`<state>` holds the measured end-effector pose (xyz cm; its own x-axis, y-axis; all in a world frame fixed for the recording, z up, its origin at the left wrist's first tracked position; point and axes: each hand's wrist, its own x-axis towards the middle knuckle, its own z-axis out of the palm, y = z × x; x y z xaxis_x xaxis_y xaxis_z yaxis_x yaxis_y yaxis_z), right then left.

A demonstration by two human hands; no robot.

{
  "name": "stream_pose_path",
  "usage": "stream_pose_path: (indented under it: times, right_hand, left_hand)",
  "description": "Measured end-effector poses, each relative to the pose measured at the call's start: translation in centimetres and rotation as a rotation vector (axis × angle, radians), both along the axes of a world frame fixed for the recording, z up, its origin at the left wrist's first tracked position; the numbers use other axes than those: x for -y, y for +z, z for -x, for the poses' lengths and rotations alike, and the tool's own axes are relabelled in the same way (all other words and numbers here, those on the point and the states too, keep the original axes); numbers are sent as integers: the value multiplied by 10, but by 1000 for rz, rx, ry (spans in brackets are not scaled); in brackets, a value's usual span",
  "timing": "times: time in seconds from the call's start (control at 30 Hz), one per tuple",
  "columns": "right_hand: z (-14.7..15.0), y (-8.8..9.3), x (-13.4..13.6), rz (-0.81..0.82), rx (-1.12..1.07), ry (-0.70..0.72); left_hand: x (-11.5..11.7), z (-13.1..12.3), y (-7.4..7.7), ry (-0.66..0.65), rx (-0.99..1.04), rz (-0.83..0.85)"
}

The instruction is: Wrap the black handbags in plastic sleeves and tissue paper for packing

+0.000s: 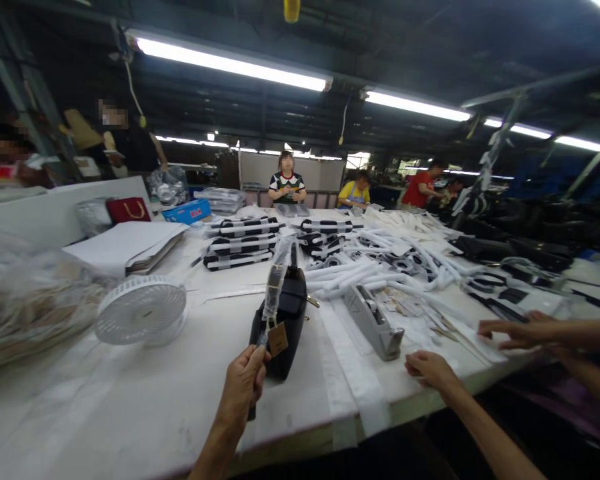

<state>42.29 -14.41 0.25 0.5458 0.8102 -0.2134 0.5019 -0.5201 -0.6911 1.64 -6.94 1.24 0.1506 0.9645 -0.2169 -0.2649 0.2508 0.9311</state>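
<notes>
A black handbag (294,297) stands on the white table a little left of the middle. Clear plastic film wraps its strap (276,283), and a small brown tag (278,339) hangs at the strap's lower end. My left hand (245,377) is closed around that lower end, beside the bag's near side. My right hand (427,370) is held over the table's front edge with its fingers curled together; whatever they may pinch is too small to make out. Just beyond it stands a grey tape dispenser (375,323), apart from the hand.
A white fan (143,310) and a plastic bag (25,300) sit at left, with paper sheets (125,243) behind. Wrapped black bundles (243,243) and white padded tubes (350,277) cover the far side. A co-worker's hands (510,331) reach in from the right.
</notes>
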Motion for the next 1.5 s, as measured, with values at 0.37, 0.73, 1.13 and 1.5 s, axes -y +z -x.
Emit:
stream_pose_path:
  times: [0.37, 0.73, 1.13, 1.5]
  right_hand:
    - [267, 98, -25, -189, -773, 836]
    - [287, 52, -77, -325, -494, 349]
    - [285, 47, -84, -253, -585, 227]
    - [267, 56, -75, -57, -788, 467]
  left_hand:
    - [0, 2, -5, 25, -173, -224]
    - [-4, 10, -2, 10, -272, -344]
    - [3, 10, 2, 32, -320, -390]
    - [2, 17, 4, -199, 139, 22]
